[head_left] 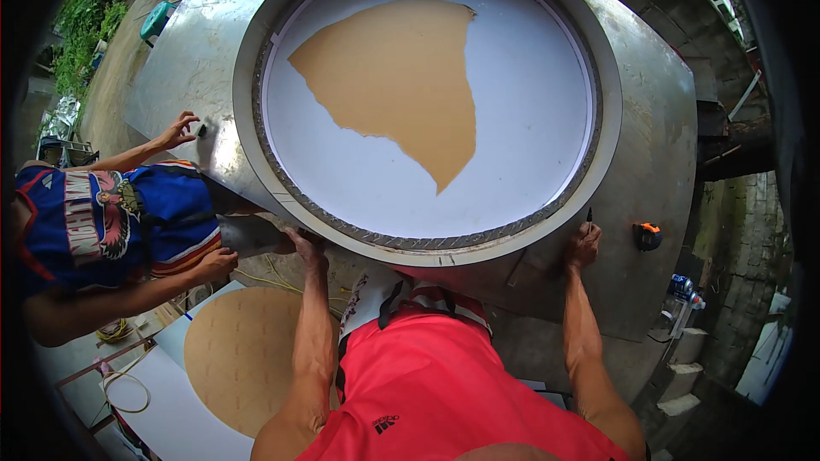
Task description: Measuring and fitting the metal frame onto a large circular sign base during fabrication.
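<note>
A large round metal ring [603, 149] lies in front of me on a sheet-metal table. Inside it is a pale white-blue surface [530, 60] carrying a torn piece of brown cardboard [401, 77]. My left hand [307, 248] is against the ring's near left edge, its fingers mostly hidden under the rim. Off the ring's near right side, my right hand [582, 248] rests by the table, closed around a slim dark pen-like tool [589, 215] whose tip points away from me. An orange and black tape measure [647, 236] lies to the right of this hand.
A co-worker in a blue jersey [94, 213] stands at the left, one hand [179, 130] over the table [645, 119] near a small dark object [202, 130]. Below left lie a brown disc [243, 358] and a white sheet [171, 401]. Bottles [683, 288] stand at the right.
</note>
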Available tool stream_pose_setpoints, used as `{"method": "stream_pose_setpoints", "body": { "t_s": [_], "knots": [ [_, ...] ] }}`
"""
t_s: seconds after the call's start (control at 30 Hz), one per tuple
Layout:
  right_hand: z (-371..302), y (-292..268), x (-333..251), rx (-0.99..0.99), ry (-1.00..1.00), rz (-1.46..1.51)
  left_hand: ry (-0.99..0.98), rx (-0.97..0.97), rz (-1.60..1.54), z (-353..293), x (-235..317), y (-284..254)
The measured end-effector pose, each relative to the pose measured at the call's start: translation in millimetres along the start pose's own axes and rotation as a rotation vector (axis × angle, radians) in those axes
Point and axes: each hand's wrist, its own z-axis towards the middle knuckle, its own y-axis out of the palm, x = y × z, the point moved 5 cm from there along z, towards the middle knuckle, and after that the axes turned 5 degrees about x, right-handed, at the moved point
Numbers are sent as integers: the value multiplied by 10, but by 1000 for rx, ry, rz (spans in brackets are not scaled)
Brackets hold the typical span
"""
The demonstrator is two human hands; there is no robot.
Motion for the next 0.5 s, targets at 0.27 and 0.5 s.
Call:
{"method": "stream_pose_setpoints", "body": {
  "t_s": [0.27,0.5],
  "knots": [
    [-25,-25,53,-25,0,22,-89,159,403,-871,-706,-1103],
    [9,-36,51,-42,-26,36,-312,357,389,-1718,-1263,-1761]
  ]
}}
